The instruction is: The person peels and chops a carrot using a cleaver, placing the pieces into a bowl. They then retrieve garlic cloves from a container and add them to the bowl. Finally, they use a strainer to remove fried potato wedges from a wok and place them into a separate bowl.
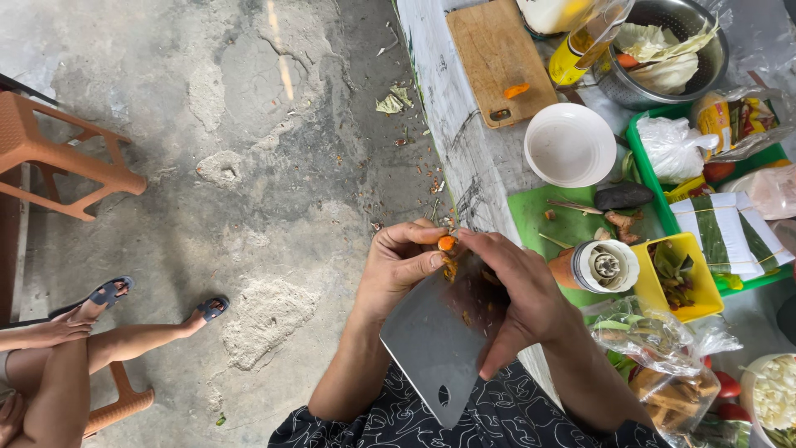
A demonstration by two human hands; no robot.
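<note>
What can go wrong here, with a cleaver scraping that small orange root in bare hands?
1. The cleaver blade edge sits against the left hand fingers pinching the small orange root; a slip could cut them.
2. The right hand grips the blade itself, not a handle, so control may be poor.
3. Peelings may drop onto the concrete floor.

Beneath you lies a rough grey concrete floor (249, 124), cracked and patched with paler cement, scattered with green leaf scraps (395, 99) near the counter; daylight falls evenly across it, with one pale streak of glare at the top; to your left stands an orange-brown plastic stool (58, 158), and below it another person's bare legs stretch out in dark blue sandals (157, 300); to your right runs the worn, whitewashed edge of a worktable (452, 116), scuffed with dark marks.
</note>
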